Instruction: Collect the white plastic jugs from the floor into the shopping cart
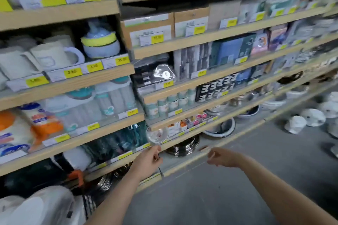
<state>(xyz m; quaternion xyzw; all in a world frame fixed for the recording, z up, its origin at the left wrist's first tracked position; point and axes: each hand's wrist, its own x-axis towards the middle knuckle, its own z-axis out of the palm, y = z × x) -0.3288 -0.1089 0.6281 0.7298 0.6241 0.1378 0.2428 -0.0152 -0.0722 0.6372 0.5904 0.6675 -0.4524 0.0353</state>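
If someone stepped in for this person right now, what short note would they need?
Left hand: pinches the stem of a clear glass, raised before the shelves.
Right hand: loosely curled, holds nothing.
White plastic jugs: several lie on the floor, far right.
Done: white jugs sit bottom left, probably in the cart, which is barely visible.
Left: free the left hand, fetch the floor jugs.

The whole view is blurred by motion. The white jugs (313, 117) on the floor (237, 179) are smeared, and the ones at the right are cut by the picture's edge. What the left hand (149, 159) pinches is too blurred to tell. Price labels (74, 72) on the shelf edges are unreadable.
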